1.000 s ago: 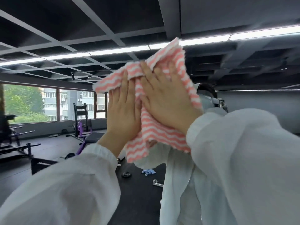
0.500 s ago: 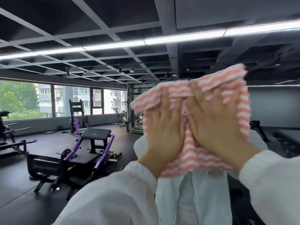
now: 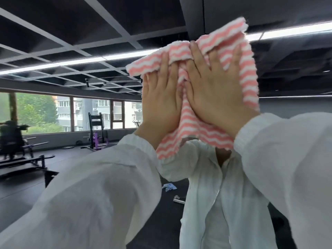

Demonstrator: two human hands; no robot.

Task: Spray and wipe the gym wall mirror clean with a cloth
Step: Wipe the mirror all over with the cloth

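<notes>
Both hands are up flat against the wall mirror (image 3: 53, 51), pressing a pink-and-white striped cloth (image 3: 233, 72) to the glass, high in the view, about level with the reflected ceiling lights. The left hand (image 3: 159, 103) lies with fingers straight and together, pointing up, its fingertips tucked under a folded-over flap of cloth. The right hand (image 3: 215, 92) is spread wider, fingers straight and fanned upward, palm on the cloth. Neither hand curls round the fabric; they simply push it flat.

The cloth hangs roughly as a rumpled rectangle, its long axis running from the upper right corner down to the lower left corner, which droops loose below the left wrist. The top edge is folded and bunched between the two hands.

The middle of the cloth is covered by the hands, so I cannot tell how it is folded there. The white sleeves (image 3: 100, 194) fill the bottom of the view and run out of frame. The cloth and hands hide the upper part of the reflected person in a white zip jacket (image 3: 215, 203). Reflected on the dark floor lie a small blue crumpled thing (image 3: 168, 187) and a short metal object (image 3: 178, 200), both too small to name. Purple gym equipment (image 3: 98, 139) stands by the windows (image 3: 45, 114); a dark machine at far left is blurred.
</notes>
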